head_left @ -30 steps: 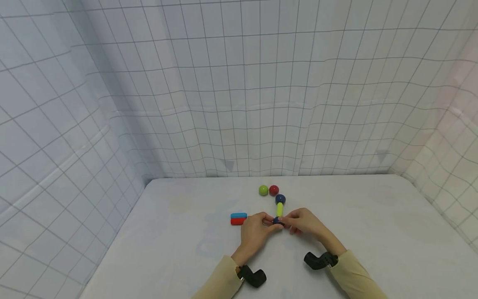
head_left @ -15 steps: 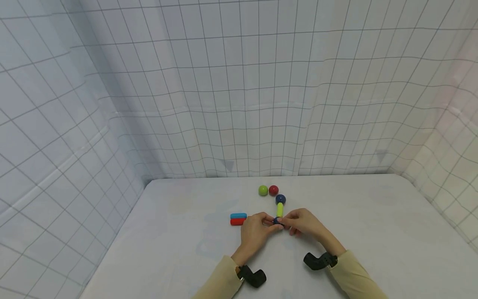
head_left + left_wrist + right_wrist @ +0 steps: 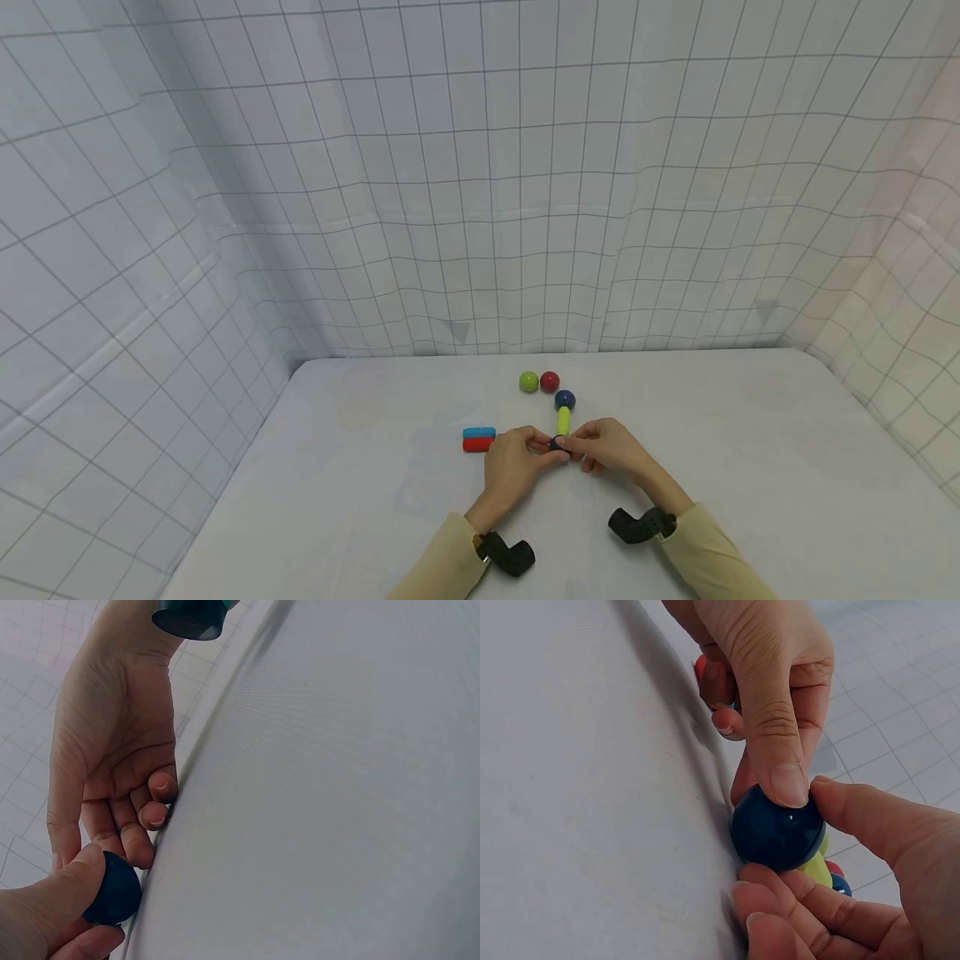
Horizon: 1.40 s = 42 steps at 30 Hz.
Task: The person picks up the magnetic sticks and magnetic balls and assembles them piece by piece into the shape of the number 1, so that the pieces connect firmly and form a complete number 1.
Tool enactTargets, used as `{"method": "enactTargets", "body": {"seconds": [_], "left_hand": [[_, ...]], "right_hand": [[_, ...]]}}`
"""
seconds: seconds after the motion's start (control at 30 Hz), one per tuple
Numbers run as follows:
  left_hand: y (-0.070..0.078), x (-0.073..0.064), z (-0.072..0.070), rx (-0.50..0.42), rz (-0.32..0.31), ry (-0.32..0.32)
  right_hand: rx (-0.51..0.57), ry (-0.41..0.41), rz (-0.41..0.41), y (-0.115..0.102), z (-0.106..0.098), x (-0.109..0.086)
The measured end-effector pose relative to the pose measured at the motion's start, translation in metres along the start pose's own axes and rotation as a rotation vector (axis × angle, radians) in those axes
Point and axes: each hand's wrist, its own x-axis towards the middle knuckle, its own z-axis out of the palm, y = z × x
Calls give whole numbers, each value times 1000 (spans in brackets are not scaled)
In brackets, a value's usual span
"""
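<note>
A dark blue ball [image 3: 776, 832] sits between both hands, low against the table. My left hand [image 3: 513, 467] pinches it, its thumb pressed on the ball in the right wrist view. From the other side my right hand [image 3: 613, 446] grips the same ball with thumb and fingers. A yellow-green rod [image 3: 563, 421] runs away from this ball to a second dark blue ball [image 3: 565, 400], the three in one line. The hands partly cover the nearer ball, and where the rod meets it is hard to see.
Beyond the hands lie a green ball [image 3: 528, 382] and a red ball [image 3: 550, 382], side by side. Left of my left hand, a blue rod [image 3: 479, 432] lies along a red rod [image 3: 477, 445]. White gridded cloth [image 3: 480, 208] surrounds the white table [image 3: 337, 500].
Both hands keep their hold on the nearer blue ball. The yellow-green rod and the far blue ball have shifted very slightly to the right.
</note>
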Motion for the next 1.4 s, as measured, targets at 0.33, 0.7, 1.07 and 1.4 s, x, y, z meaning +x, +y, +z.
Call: {"method": "enactTargets", "body": {"seconds": [0.33,0.7,1.07,1.4], "left_hand": [[0,0,0,-12,-21,-5],[1,0,2,-14,-30,3],[2,-1,2,-35,-17,-13],[1,-1,2,-38,0,-44]], "right_hand": [[2,-4,0,0,0,-2],[4,16,16,1,2,-2],[0,58,26,-1,3,-2],[-2,97,45,-3,4,-2]]}}
